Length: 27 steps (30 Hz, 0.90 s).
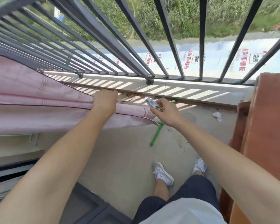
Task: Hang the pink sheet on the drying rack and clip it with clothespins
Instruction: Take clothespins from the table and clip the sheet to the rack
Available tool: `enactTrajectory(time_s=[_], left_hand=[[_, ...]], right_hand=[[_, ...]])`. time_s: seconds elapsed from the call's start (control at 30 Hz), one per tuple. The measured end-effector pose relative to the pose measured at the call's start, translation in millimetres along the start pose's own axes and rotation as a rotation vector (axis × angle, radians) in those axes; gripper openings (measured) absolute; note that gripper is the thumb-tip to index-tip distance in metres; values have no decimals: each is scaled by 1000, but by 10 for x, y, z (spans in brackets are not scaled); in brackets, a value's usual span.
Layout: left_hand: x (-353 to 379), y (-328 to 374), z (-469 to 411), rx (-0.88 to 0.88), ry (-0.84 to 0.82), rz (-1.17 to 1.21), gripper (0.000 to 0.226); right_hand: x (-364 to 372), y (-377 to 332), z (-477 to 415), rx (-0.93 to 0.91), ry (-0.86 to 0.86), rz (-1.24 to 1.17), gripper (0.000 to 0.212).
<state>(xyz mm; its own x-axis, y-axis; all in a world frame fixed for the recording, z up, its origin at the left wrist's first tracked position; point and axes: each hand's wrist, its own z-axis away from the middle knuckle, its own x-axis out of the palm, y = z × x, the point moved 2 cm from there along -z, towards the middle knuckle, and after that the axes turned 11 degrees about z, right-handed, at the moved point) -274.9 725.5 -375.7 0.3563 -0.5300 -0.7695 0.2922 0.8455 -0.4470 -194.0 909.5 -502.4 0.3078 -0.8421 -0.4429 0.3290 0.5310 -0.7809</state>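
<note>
The pink sheet (31,101) hangs in folds across the left of the view, draped over a rail that it hides. My left hand (105,102) grips the top of the sheet near its right end, fingers curled over the fold. Just to the right, my right hand (165,110) pinches a silver metal clothespin (152,103) between thumb and fingers, close to the sheet's right edge but apart from it. A green leg of the drying rack (156,135) shows under the sheet's corner.
Dark metal balcony railing bars (136,38) rise ahead over a concrete ledge (176,89). A reddish wooden cabinet (268,126) stands at the right. My feet in grey sneakers (163,173) are on the concrete floor. A crumpled white scrap (217,116) lies near the ledge.
</note>
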Motion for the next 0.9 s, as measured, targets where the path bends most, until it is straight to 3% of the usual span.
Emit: enactTrajectory(time_s=[0.13,0.2,0.33,0.4,0.5,0.6,0.73,0.9], left_hand=[[33,-22,122,103,120,188,37],[6,-47,187,68,137,80,32],[-45,-143,250,-81,-8,-141,28],[-53,-132,246,-28,32,-126,23],[-134,1,263,129,217,153,15],[-289,203,302,266,267,393,18],[-253,273,357,270,148,392,24],[85,110,454,208,-173,-4,58]], right_hand=[[-14,-10,40,6,-3,-11,36],[2,-19,59,7,-9,-3,37],[80,-58,112,-6,-30,1,33],[119,-60,150,-17,-27,-15,32],[124,-15,225,-8,7,-54,29],[71,82,290,35,64,-77,29],[12,196,316,74,79,-58,35],[13,319,394,104,97,-48,35]])
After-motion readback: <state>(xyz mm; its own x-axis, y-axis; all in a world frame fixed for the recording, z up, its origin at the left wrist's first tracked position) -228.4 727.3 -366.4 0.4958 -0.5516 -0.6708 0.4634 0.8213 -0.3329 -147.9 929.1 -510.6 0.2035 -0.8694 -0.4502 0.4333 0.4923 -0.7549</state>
